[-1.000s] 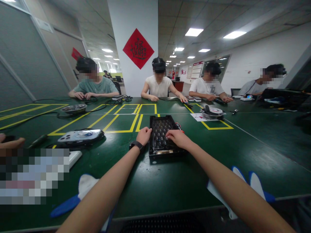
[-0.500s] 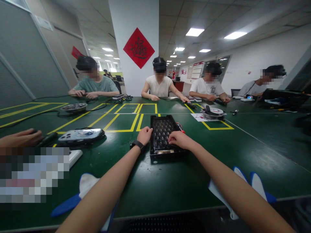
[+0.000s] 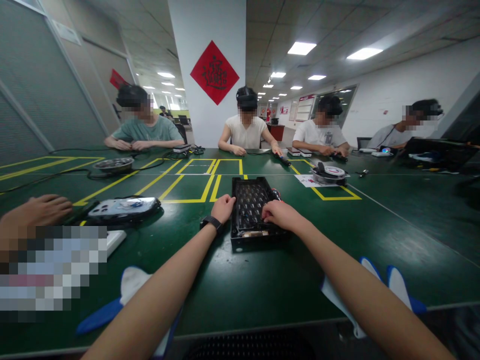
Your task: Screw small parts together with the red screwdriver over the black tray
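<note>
A shallow black case [image 3: 250, 235] lies in front of me, with rows of small shiny parts [image 3: 250, 200] inside. My left hand [image 3: 224, 208], with a dark watch on the wrist, is closed on the case's left edge. Over the right part of the case, my right hand [image 3: 280, 215] has its fingers curled and pressed together. Whatever those fingers hold, if anything, is hidden. Something small and red [image 3: 278, 196] shows behind the right hand at the far right side of the case.
White-and-blue gloves [image 3: 137, 285] lie under my forearms. A co-worker's hand [image 3: 41, 212] is at the left, near a phone-like device [image 3: 125, 209]. A round tin [image 3: 329, 175] stands at the right on paper. Yellow tape [image 3: 183, 201] marks the green table; several people sit across.
My right hand has shifted slightly right over the case, while my left hand keeps its place. The co-worker's hand at the left has turned and flattened. Opposite, a person's hand has drawn a dark tool inward.
</note>
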Available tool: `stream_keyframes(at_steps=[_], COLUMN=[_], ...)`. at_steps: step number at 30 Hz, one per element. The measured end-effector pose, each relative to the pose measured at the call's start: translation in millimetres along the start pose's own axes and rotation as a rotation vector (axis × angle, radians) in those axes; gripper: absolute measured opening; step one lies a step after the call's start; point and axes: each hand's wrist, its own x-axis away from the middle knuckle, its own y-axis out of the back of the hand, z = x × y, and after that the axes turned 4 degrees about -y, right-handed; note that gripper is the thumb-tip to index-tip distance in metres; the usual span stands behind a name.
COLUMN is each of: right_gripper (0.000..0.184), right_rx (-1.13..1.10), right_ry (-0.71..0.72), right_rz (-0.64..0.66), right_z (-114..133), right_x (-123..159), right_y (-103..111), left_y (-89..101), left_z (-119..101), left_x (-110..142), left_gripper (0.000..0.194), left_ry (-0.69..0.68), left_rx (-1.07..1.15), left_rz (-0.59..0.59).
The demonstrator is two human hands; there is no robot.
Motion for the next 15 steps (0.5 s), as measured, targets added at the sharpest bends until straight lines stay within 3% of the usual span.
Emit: stream_keyframes(at_steps=[9,15], right_gripper=[0.002,0.014], right_rx=[-0.017,-0.394], right_ry=[-0.050,0.038], right_rz=[-0.028,-0.092], right_z=[1.1,6.0], right_x=[0.5,-1.0], right_y=[-1.5,1.0], left_y=[1.0,1.3], left_z=[-2.2,-3.8], left_x=[0.8,0.9], left_gripper=[0.035,0.035], left_ry=[0.013,0.023], left_rx=[0.000,-0.005], left_rz=[0.004,0.008])
